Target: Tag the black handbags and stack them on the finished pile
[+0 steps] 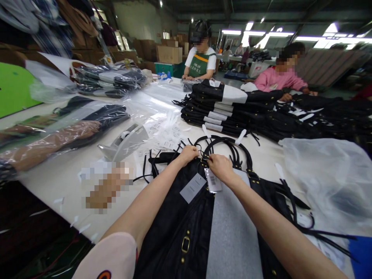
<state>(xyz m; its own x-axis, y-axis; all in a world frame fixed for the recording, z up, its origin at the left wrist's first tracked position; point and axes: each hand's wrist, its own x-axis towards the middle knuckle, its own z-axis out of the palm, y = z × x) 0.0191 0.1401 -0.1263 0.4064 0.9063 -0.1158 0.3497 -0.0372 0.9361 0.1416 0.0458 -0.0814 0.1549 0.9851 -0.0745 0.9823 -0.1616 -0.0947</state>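
Your left hand and right hand pinch the black bag near its handles, on the counter; it's likely soft and floppy, so hold the firmer handle base.

The black bag lay on the worktop, with its curved handles at the far end. White pieces were wrapped around these handles. A wide grey strip covered part of the front, and beside it was a brass-coloured buckle. Near the top lay a tilted grey tag and a shiny barcode tag.
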